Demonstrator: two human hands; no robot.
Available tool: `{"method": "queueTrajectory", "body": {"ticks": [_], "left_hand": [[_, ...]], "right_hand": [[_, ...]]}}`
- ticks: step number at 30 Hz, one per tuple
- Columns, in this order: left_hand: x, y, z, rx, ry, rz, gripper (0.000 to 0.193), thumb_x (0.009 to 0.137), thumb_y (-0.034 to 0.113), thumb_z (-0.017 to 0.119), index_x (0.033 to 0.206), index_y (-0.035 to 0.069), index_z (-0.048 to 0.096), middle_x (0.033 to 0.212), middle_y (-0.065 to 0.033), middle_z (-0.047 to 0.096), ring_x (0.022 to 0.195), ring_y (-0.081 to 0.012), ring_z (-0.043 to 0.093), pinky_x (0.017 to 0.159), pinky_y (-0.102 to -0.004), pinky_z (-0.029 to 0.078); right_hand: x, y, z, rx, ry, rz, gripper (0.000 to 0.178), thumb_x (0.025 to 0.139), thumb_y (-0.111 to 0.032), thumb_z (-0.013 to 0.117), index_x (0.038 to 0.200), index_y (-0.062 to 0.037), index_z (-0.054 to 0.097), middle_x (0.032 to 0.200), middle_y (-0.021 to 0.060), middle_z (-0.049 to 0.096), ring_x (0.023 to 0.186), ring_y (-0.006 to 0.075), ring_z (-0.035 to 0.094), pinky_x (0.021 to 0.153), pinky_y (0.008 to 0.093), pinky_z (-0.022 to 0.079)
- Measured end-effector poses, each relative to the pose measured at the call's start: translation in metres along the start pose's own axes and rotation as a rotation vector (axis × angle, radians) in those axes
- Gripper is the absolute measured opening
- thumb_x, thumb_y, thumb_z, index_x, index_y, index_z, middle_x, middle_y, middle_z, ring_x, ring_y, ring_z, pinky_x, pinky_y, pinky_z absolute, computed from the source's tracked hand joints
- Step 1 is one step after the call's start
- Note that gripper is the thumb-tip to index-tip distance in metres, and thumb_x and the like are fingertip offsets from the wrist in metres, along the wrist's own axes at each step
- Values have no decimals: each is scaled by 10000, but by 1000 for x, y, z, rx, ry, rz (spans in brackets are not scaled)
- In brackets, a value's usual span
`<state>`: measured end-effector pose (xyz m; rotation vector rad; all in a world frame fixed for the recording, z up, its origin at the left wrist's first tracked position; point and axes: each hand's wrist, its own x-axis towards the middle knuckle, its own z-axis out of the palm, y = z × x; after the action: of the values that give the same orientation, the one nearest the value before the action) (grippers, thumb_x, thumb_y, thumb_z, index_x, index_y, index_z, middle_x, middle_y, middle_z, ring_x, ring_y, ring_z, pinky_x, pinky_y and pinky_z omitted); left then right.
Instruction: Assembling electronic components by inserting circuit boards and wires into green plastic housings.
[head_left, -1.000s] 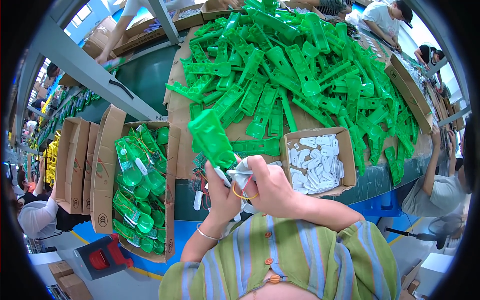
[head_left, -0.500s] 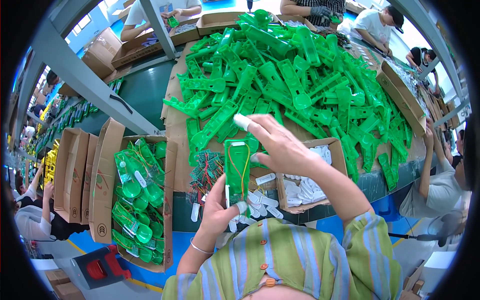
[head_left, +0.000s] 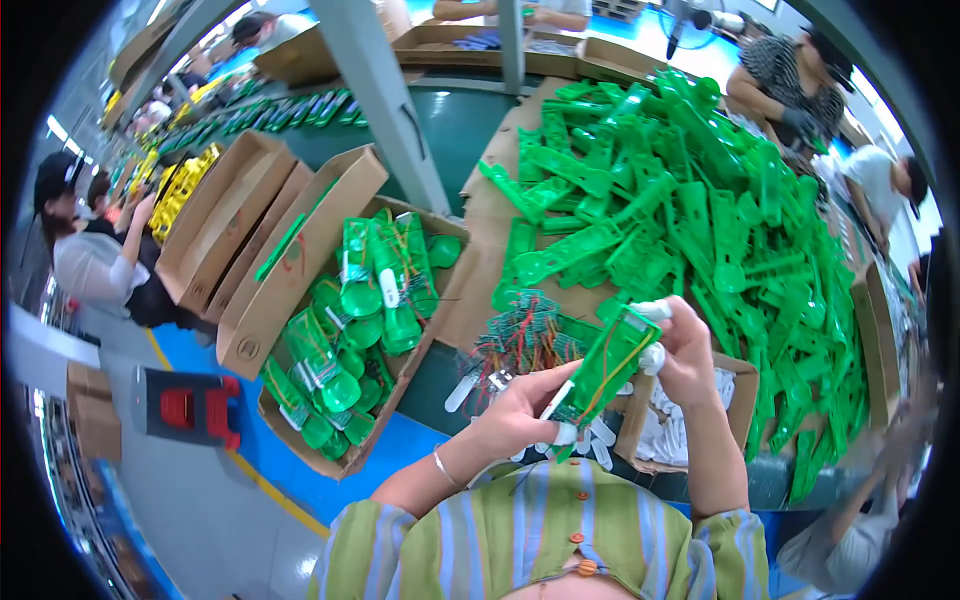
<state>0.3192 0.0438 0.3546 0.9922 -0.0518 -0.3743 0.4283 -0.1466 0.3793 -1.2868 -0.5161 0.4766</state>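
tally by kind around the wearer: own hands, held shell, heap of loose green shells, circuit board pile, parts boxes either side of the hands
Hands (left hand, right hand): 2
Held green shell: 1
Heap of loose green shells: 1
Circuit board pile: 1
Boxes (wired green shells box, white parts box): 2
Total: 7

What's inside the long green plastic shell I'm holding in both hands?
Thin reddish and yellow wires run lengthwise inside the green shell. Your left hand covers part of its near end, your right hand part of its far end; whatever lies beneath them is hidden.
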Motion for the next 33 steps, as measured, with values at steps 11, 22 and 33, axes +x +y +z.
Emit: {"method": "queueTrajectory", "body": {"ticks": [11, 22, 33], "left_hand": [[-60, 47, -25, 626, 809, 555, 696, 704, -42, 582, 1345, -1, 315, 1127, -70, 466, 951, -145, 502, 804, -280, 446], [-144, 75, -142, 1802, 1426, 239, 495, 777, 187, 622, 1212, 13, 462, 1100, -152, 492, 1049, -330, 433, 914, -433, 340], [-271, 12, -202, 231, 1536, 307, 293, 907, 353, 525, 995, 74, 534, 841, 27, 505, 737, -91, 456, 654, -253, 406]], "right_hand": [[42, 22, 44, -191, -151, -89, 346, 817, -53, 618, 1146, -14, 515, 986, 107, 628, 812, 152, 614, 708, 289, 510], [72, 132, 197, -1339, -538, -755, 81, 709, -132, 567, 774, -86, 583, 746, 40, 557, 924, 190, 509, 871, 413, 343], [41, 113, 135, -1272, -471, -974, 92, 665, -155, 543, 711, -106, 480, 680, 11, 454, 743, 165, 481, 751, 331, 322]]}}
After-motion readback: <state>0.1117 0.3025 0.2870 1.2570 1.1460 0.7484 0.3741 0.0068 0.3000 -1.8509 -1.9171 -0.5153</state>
